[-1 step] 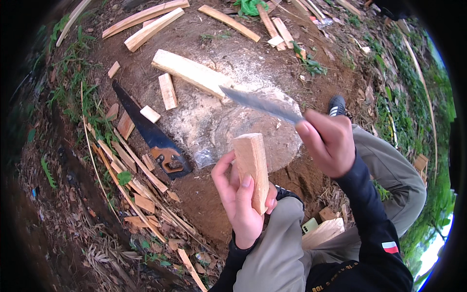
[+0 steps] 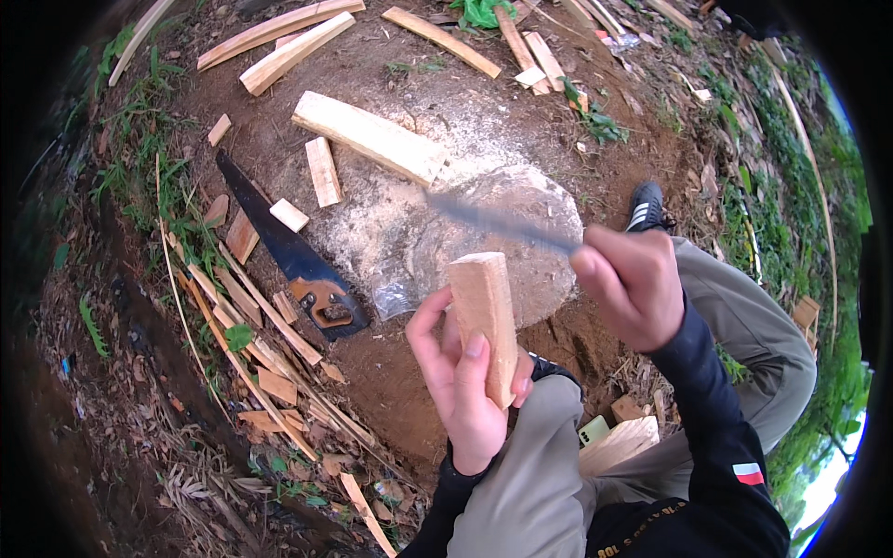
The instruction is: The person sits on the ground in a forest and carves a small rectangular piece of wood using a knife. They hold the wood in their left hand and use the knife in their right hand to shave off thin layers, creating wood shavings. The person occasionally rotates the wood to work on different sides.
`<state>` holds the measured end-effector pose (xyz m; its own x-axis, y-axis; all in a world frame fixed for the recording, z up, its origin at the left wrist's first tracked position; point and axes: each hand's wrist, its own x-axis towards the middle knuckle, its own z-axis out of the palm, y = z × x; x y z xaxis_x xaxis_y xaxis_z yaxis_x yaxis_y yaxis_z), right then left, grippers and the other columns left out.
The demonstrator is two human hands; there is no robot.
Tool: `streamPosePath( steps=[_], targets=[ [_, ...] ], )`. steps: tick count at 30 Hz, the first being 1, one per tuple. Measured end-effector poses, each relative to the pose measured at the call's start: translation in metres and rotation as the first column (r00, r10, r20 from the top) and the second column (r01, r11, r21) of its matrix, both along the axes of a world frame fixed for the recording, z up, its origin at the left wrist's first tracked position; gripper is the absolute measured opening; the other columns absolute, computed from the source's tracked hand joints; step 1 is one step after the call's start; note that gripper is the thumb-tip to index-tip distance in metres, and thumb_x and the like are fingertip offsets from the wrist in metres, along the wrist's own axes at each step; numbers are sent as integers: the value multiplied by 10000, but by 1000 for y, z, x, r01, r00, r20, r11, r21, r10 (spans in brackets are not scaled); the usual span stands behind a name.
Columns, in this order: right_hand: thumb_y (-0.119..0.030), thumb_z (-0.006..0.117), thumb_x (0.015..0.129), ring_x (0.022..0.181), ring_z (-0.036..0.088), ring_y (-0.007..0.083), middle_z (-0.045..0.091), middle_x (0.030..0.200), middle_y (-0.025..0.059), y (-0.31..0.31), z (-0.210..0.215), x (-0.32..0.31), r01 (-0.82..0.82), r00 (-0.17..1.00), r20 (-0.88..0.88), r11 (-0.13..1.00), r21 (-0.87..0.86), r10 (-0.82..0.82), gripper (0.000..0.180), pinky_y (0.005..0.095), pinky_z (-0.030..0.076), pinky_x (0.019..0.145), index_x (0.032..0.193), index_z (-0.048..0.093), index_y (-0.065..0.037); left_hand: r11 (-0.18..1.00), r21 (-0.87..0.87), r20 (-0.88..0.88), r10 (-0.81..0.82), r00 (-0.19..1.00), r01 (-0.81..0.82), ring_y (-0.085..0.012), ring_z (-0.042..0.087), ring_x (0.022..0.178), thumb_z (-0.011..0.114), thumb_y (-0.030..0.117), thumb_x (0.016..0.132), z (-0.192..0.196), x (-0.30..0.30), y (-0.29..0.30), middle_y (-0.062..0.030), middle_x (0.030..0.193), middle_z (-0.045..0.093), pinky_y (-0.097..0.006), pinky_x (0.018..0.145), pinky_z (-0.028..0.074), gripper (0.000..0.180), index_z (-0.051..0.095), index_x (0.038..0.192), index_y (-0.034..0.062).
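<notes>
Grey blade [image 2: 502, 221] in right grip [image 2: 636, 286], lower and blurrier than before

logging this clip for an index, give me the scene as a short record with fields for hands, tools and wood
left hand: holds wood block, fingers around its lower part
right hand: grips long blade, motion-blurred, pointing left
saw: on ground, left of wood block, handle toward the person
thick plank: lying beyond the blade
clear plastic: beside saw handle
</notes>
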<state>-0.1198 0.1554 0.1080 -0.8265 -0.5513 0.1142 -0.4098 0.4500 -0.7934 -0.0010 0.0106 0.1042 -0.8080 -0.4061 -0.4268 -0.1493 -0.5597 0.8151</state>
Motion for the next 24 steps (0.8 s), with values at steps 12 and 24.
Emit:
streamPosePath(
  steps=[12, 24],
  targets=[
    [-323, 712, 906, 441, 541, 314, 487, 516, 96, 10, 7, 11, -278, 958, -37, 954, 117, 283, 377, 432, 403, 435, 693, 535, -67, 995, 95, -123, 23, 992, -11, -146, 484, 499, 526, 194, 984, -2, 1, -4, -157, 1047, 554, -268, 407, 380, 484, 278, 1385, 79],
    [-345, 697, 921, 438, 536, 290, 467, 510, 104, -1, -26, 3, 75, 955, -298, 971, 226, -5, 403, 404, 395, 422, 685, 511, -77, 994, 86, -39, -58, 998, 61, -136, 504, 521, 489, 173, 996, -8, 8, 3, -167, 1090, 551, -249, 398, 378, 451, 305, 1399, 93]
  ],
)
